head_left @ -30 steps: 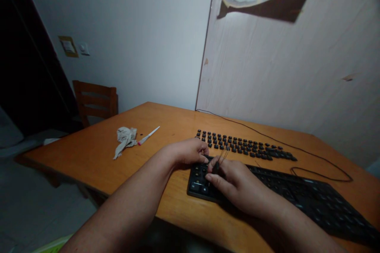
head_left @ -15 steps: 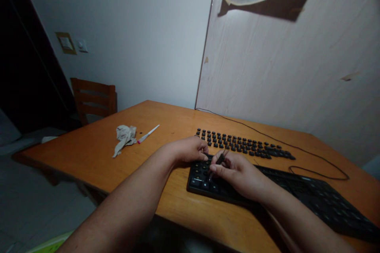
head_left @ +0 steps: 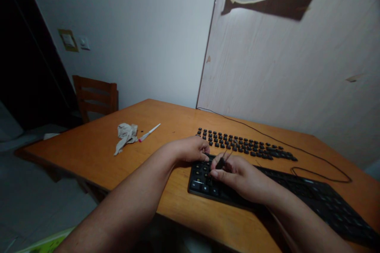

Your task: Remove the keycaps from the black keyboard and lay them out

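Observation:
A black keyboard (head_left: 204, 194) lies on the wooden table, many of its keycaps off at the left end. My left hand (head_left: 192, 150) is at its far left corner, fingers curled down onto the edge; the fingertips are partly hidden. Over the left part of the keyboard, my right hand (head_left: 237, 174) pinches a small keycap puller (head_left: 221, 163) with a black body and thin wire prongs pointing up and away. Whether a keycap sits in the puller I cannot make out. Behind the keyboard, loose black keycaps (head_left: 234, 142) lie in rows.
A crumpled grey cloth (head_left: 127, 134) and a white brush-like stick (head_left: 150, 132) with a pink end lie on the table (head_left: 97, 154) at left. A black cable (head_left: 252, 125) runs along the back and loops at right. A wooden chair (head_left: 96, 95) stands beyond the left edge.
My right hand has tilted slightly, and the puller's prongs show more openly. The thin tip below its fingers no longer shows. My left hand stays at the keyboard's corner.

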Demonstrator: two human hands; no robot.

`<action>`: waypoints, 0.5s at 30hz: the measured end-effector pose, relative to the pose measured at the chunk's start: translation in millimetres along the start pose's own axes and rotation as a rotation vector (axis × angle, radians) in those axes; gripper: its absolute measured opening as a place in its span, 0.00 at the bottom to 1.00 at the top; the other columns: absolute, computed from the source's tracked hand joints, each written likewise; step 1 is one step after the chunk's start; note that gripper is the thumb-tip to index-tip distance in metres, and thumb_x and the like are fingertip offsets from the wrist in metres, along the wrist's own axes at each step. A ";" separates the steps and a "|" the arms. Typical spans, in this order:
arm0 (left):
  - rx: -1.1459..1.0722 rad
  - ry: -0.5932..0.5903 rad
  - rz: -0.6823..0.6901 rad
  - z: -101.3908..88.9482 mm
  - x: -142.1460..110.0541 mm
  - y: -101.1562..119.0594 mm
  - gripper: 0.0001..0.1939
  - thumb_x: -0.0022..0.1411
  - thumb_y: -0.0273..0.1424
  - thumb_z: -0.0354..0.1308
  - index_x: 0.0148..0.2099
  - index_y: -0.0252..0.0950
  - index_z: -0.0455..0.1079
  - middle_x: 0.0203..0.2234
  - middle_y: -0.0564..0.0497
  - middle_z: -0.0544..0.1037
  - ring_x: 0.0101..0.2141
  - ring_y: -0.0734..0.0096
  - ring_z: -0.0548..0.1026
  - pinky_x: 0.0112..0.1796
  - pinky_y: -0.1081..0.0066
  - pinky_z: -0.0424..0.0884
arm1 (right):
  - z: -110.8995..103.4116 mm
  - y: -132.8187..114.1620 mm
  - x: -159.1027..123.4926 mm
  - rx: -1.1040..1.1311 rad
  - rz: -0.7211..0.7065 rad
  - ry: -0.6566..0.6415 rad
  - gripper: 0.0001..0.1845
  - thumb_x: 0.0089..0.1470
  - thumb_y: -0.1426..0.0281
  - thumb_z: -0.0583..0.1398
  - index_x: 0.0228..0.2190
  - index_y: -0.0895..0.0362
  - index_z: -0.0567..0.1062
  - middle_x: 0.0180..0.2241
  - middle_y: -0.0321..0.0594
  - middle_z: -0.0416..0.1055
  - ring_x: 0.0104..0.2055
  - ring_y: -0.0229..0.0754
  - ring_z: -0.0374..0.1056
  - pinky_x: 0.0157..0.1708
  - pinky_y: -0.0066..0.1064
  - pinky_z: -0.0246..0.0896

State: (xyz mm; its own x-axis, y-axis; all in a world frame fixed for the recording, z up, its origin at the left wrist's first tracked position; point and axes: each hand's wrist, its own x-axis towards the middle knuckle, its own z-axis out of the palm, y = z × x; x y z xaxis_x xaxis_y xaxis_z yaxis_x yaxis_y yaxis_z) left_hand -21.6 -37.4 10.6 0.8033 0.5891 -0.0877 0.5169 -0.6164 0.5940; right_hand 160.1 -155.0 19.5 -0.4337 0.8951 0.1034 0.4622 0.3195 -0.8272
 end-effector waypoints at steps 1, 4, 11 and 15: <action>0.002 0.002 0.003 0.0 0.4 -0.4 0.07 0.56 0.31 0.60 0.37 0.35 0.70 0.27 0.56 0.73 0.28 0.75 0.67 0.28 0.77 0.58 | 0.3 -1.3 -0.7 -0.014 0.000 -0.008 0.06 0.58 0.67 0.59 0.35 0.57 0.72 0.32 0.36 0.66 0.34 0.38 0.62 0.35 0.29 0.58; 0.003 0.007 0.006 0.0 1.2 -1.3 0.07 0.55 0.31 0.60 0.37 0.35 0.70 0.27 0.56 0.73 0.28 0.75 0.67 0.28 0.76 0.59 | 3.4 -3.5 -3.2 -0.061 0.003 -0.009 0.06 0.60 0.67 0.58 0.37 0.56 0.72 0.33 0.36 0.68 0.34 0.39 0.63 0.34 0.30 0.59; -0.015 0.023 -0.004 2.4 1.3 -1.7 0.07 0.55 0.32 0.60 0.37 0.34 0.71 0.26 0.55 0.72 0.29 0.74 0.67 0.28 0.76 0.59 | 9.1 -4.8 -4.6 -0.180 -0.003 0.049 0.06 0.60 0.67 0.57 0.37 0.55 0.72 0.34 0.37 0.72 0.35 0.41 0.65 0.36 0.32 0.59; -0.012 0.027 0.001 3.3 2.0 -2.9 0.07 0.56 0.32 0.60 0.37 0.34 0.71 0.27 0.54 0.73 0.29 0.74 0.67 0.29 0.76 0.60 | 4.6 -7.1 -4.9 -0.182 0.025 0.023 0.06 0.60 0.65 0.57 0.35 0.55 0.72 0.30 0.36 0.69 0.31 0.39 0.63 0.32 0.31 0.58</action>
State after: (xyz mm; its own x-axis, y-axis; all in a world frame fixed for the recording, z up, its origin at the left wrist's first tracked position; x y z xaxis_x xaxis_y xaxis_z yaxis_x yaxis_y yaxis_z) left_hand -20.6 -36.2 6.1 0.7954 0.6025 -0.0662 0.5128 -0.6107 0.6034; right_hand 155.3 -163.1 22.4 -0.4032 0.9098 0.0984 0.6059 0.3460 -0.7163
